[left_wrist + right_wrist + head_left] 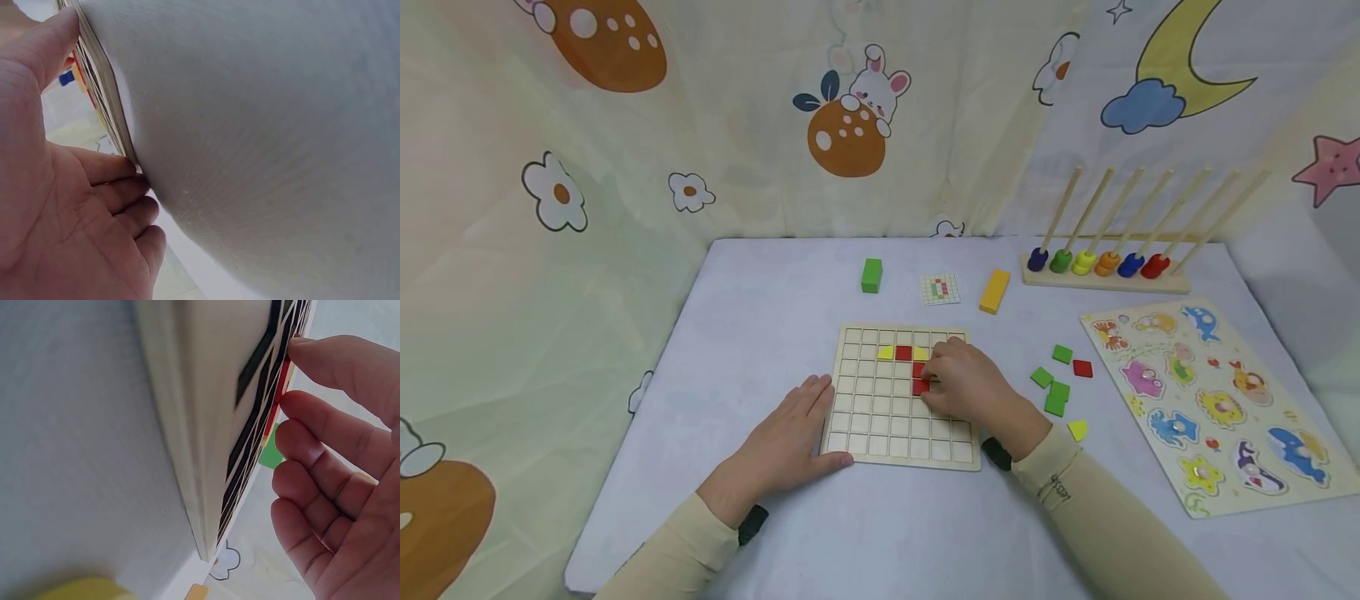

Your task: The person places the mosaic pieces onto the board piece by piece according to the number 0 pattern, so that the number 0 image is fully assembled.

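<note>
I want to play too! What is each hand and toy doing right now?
left hand: flat on the table, fingers against the board's edge.
right hand: fingertips on a red tile in the board.
grid board: lying flat, mostly unfilled, a few red and yellow tiles near its top.
loose tiles: lying on the table right of the board.
bead rack: upright, one bead on each rod.
</note>
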